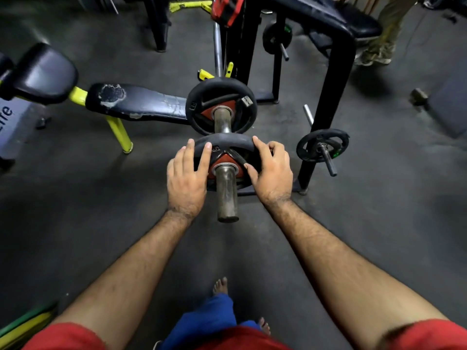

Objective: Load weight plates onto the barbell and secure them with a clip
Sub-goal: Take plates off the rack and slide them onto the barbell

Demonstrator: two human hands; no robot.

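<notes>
Near weight plate (222, 145) sitting on barbell sleeve (227, 190), left hand (185, 176) pressing flat-fingered, right hand (271, 170) apparently gripping its rim, behind it a second plate (219, 97).

The person wears a red short-sleeved top (63, 335), blue trousers (207, 317) and no shoes, with bare hairy forearms (141, 261) and bare feet (220, 285) showing below.

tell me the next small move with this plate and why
Probably push the near plate further along the sleeve until it meets the far plate. Both hands, left hand and right hand, hold its rim, it is already on the sleeve, and bare bar shows between the two plates. No clip is on yet.
</notes>
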